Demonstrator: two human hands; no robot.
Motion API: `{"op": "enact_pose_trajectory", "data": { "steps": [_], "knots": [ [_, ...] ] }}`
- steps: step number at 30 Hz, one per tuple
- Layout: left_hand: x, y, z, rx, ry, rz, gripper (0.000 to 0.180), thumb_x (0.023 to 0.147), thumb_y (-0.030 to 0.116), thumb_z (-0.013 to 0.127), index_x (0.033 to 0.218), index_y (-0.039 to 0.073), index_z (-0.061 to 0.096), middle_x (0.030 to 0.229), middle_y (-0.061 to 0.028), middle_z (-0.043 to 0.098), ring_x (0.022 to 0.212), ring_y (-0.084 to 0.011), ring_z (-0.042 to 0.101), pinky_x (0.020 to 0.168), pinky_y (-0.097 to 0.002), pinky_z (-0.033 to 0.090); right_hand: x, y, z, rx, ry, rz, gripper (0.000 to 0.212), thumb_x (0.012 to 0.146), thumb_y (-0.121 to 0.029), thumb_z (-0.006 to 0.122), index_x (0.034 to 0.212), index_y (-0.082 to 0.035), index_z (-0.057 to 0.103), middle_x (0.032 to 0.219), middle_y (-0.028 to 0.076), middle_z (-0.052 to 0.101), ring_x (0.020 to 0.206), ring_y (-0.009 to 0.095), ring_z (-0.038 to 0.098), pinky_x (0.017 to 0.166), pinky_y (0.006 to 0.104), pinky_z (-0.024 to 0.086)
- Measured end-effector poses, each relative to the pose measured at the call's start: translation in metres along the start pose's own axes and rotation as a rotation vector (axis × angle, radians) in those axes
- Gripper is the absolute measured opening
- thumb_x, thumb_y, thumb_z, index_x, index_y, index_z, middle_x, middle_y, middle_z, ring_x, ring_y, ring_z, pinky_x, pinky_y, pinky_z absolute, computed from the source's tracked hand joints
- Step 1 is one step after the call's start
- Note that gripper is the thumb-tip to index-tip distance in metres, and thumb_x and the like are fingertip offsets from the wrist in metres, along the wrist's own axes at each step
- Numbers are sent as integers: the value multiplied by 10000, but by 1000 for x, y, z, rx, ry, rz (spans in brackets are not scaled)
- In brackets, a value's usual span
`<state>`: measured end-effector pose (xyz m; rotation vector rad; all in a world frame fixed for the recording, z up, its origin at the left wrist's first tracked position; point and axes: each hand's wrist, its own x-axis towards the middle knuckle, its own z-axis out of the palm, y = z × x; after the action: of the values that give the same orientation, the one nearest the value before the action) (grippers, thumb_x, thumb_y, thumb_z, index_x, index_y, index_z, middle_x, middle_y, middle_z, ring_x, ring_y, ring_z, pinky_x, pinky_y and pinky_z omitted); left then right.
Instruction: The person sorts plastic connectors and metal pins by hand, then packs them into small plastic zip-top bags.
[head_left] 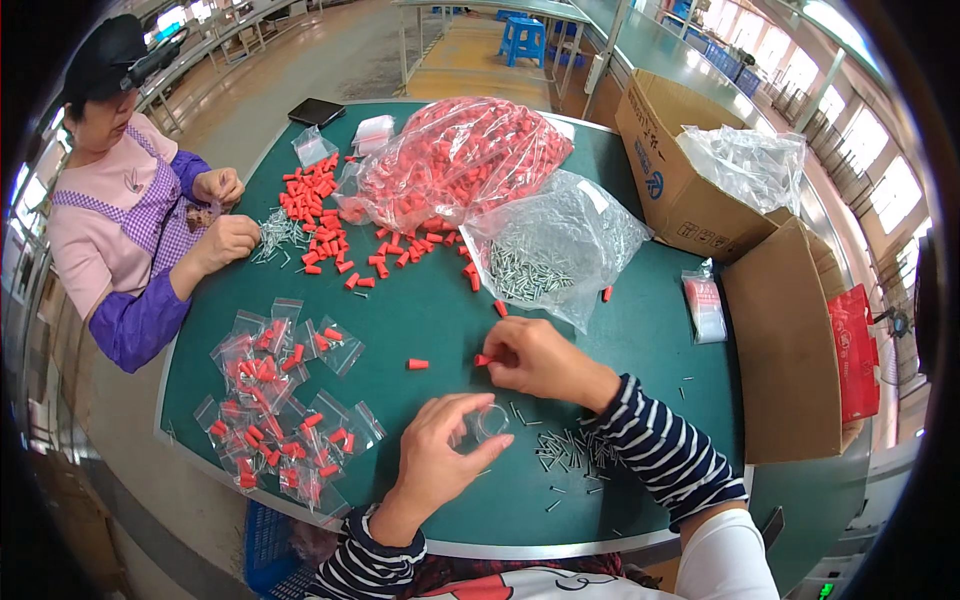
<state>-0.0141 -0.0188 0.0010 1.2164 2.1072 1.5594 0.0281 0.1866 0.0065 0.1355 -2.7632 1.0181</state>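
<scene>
My left hand [438,455] holds a small clear plastic bag [490,421], its mouth spread between thumb and fingers. Just above it, my right hand [545,358] pinches a small red tapered plug [482,360] between thumb and fingertips. Another red plug [417,364] lies alone on the green table, left of my right hand. Beneath my right forearm is a loose pile of screws [575,450], with a few strays around it. At the left, many small zip bags [285,395] with red plugs inside lie heaped.
A large bag of red plugs [470,155] and a clear bag of screws [530,275] lie beyond my hands. Cardboard boxes [785,350] stand at the right, near a pack of small bags [705,308]. A co-worker [125,200] handles screws at the far left.
</scene>
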Motion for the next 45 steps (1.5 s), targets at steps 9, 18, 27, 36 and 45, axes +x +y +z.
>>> {"op": "enact_pose_trajectory", "data": {
  "steps": [9,18,27,36,45],
  "knots": [
    [-4,-8,5,-5,58,-28,494,655,34,848,1105,19,645,1001,-36,632,722,-93,484,633,-231,432,-32,-54,0,486,236,70,144,821,-31,683,946,2,619,914,70,627,764,139,622,668,273,509],
    [-2,-4,5,37,63,-17,480,656,106,857,1092,60,661,951,-34,669,695,-131,537,598,-261,457,-58,-47,-7,277,202,-50,166,809,-12,662,973,-23,640,1022,100,607,863,232,636,728,332,524],
    [-4,-2,-1,-639,-248,-18,517,721,-33,804,1199,-10,609,1120,-65,569,842,-80,508,646,-197,461,-66,-52,10,967,3,271,364,900,-103,680,1240,-24,578,880,-23,593,757,24,511,621,211,424],
    [-5,0,-2,-584,-143,-50,492,832,-47,671,1306,1,546,1214,-94,568,948,-105,562,763,-220,513,-66,-52,17,592,225,162,199,877,-94,705,1040,-33,610,852,-6,573,694,47,501,601,211,414],
    [-5,-3,-3,-634,-74,-100,380,934,18,577,1311,-9,532,1166,-113,641,922,-88,573,765,-231,509,-68,-64,15,816,212,413,145,902,-133,690,990,-43,619,859,-37,591,715,38,472,654,209,411]
  ]
}}
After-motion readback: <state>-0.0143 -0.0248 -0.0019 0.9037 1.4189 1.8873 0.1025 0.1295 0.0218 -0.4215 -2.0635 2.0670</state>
